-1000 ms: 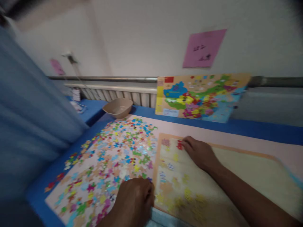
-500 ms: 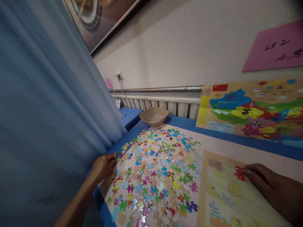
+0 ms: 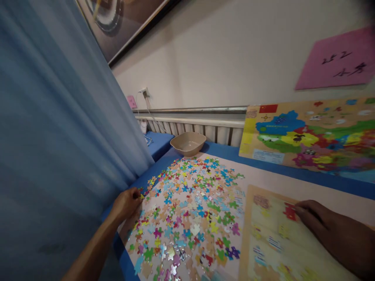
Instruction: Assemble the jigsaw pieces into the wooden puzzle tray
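Puzzle pieces (image 3: 200,208) lie left of the board (image 3: 245,230) — bowl (image 3: 189,151) behind them; map sheet (image 3: 310,138) behind the board.

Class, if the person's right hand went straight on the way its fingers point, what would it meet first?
Most likely the glossy red jigsaw piece on the flat, tan-bordered board. The right hand's fingertips look right at its edge, perhaps already touching; depth is unclear.
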A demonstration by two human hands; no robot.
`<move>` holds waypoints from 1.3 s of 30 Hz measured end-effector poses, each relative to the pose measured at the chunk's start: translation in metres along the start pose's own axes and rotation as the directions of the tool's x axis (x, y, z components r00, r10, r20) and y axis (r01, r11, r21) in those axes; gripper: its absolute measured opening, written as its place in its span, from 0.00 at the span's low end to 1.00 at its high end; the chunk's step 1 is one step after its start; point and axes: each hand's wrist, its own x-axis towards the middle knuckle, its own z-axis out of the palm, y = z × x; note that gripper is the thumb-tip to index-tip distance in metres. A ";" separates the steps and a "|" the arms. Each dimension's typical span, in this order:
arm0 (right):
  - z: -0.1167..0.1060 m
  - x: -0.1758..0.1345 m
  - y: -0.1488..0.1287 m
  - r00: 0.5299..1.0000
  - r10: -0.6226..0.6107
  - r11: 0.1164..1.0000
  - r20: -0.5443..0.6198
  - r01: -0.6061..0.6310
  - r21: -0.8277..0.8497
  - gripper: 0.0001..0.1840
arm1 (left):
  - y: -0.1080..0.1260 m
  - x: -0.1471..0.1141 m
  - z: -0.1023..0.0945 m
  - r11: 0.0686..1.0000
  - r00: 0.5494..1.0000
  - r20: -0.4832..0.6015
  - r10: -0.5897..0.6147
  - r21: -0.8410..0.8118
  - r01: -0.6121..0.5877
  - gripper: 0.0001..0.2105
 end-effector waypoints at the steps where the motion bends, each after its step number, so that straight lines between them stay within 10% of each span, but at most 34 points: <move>1: -0.006 -0.003 -0.008 0.996 0.014 0.999 0.093 -0.018 0.035 0.20 | 0.001 -0.004 -0.002 1.000 1.000 0.005 0.004 -0.029 -0.004 0.06; 8: -0.035 -0.016 -0.051 0.993 -0.009 0.999 0.117 0.014 -0.044 0.18 | 0.083 -0.051 0.011 0.892 0.975 0.104 0.198 -0.430 -0.136 0.16; 14: -0.037 -0.020 -0.051 0.993 0.000 0.997 0.121 0.008 -0.072 0.15 | 0.219 -0.131 0.079 0.688 0.694 0.395 0.602 -0.698 -0.198 0.05; 18: -0.037 -0.022 -0.051 0.992 -0.002 0.998 0.122 0.011 -0.070 0.13 | 0.280 -0.157 0.103 0.656 0.588 0.382 0.713 -0.658 -0.369 0.06; 25: -0.039 -0.023 -0.052 0.991 -0.001 0.999 0.131 0.008 -0.050 0.12 | 0.346 -0.166 0.119 0.722 0.584 0.442 0.681 -0.536 -0.437 0.06; 32: -0.039 -0.023 -0.051 0.990 0.008 0.998 0.142 0.002 -0.070 0.12 | 0.323 -0.143 0.106 0.708 0.623 0.379 0.684 -0.551 -0.442 0.07; 39: -0.043 -0.021 -0.053 0.991 -0.003 0.999 0.137 0.008 -0.033 0.14 | 0.185 -0.103 0.037 0.809 0.845 0.256 0.469 -0.509 -0.294 0.15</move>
